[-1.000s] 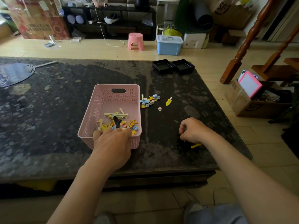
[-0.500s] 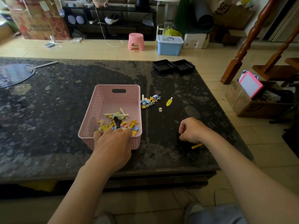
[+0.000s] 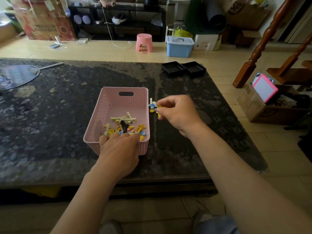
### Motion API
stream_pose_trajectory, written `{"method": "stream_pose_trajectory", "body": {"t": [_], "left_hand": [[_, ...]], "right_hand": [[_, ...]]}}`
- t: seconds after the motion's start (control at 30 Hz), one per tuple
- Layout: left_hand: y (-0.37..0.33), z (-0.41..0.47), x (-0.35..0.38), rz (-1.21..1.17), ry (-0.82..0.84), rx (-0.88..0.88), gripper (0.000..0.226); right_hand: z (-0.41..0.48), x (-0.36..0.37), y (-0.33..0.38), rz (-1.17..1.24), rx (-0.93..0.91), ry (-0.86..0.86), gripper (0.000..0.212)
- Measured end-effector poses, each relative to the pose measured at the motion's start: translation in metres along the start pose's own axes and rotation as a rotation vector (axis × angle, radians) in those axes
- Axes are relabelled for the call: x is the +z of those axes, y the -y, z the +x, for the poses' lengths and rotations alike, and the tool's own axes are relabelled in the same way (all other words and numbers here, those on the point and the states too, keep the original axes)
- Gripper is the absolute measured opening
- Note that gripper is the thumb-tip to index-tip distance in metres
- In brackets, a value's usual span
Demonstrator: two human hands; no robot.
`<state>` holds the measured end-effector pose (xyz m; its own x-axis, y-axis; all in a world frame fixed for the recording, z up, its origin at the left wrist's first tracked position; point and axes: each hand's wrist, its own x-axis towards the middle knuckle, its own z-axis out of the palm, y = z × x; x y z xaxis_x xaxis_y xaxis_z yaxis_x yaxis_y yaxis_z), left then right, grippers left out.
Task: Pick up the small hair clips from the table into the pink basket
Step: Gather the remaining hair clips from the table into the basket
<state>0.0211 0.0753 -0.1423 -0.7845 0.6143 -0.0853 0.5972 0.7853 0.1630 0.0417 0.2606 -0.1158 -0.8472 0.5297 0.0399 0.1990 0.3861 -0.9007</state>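
Head view, progress: most hair clips (image 3: 125, 124) seem to be in the pink basket (image 3: 125, 89) already. A small heap (image 3: 152, 107) is left on the table (image 3: 50, 115), just right of the basket.
Basket contents: clips piled toward the near end.
Right hand (image 3: 177, 112): over the heap, fingers curled, pinching a yellow clip (image 3: 158, 105).
Left hand (image 3: 118, 149): fingers hooked over the basket's near rim, holding it.
Black trays (image 3: 184, 68): far right, no clips seen inside.

The left hand (image 3: 118, 149) grips the near rim of the pink perforated plastic basket (image 3: 125, 89), fingers hooked inside. The right hand (image 3: 177, 114) hovers just right of the basket, fingers curled, pinching a small yellow hair clip (image 3: 159, 105), forearm stretched diagonally.
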Motion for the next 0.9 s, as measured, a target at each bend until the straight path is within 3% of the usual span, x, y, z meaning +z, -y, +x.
{"method": "stream_pose_trajectory", "body": {"t": [0.2,0.27,0.37,0.47,0.53,0.67,0.9], "left_hand": [[0.001,0.000,0.002,0.010,-0.044,0.010,0.011],[0.002,-0.001,0.002,0.002,-0.056,0.011,0.005],[0.002,-0.001,0.001,-0.009,-0.035,0.008,0.003],[0.003,0.001,0.002,-0.002,-0.016,0.004,0.008],[0.003,0.001,0.003,0.000,-0.012,0.001,0.012],[0.002,0.002,0.001,-0.026,-0.010,-0.004,0.008],[0.000,-0.001,0.001,-0.034,-0.021,-0.002,0.004]], "right_hand": [[-0.017,0.033,0.020,0.070,-0.121,0.290,0.052],[-0.017,0.025,0.019,0.055,-0.134,0.312,0.058],[-0.006,-0.007,0.004,-0.193,-0.130,0.288,0.059],[-0.004,-0.052,-0.025,-0.665,-0.024,0.307,0.056],[-0.012,-0.076,-0.044,-0.825,0.091,0.358,0.050],[-0.031,-0.095,-0.069,-0.917,0.272,0.479,0.038],[-0.024,-0.083,-0.086,-0.951,0.334,0.500,0.008]]}}
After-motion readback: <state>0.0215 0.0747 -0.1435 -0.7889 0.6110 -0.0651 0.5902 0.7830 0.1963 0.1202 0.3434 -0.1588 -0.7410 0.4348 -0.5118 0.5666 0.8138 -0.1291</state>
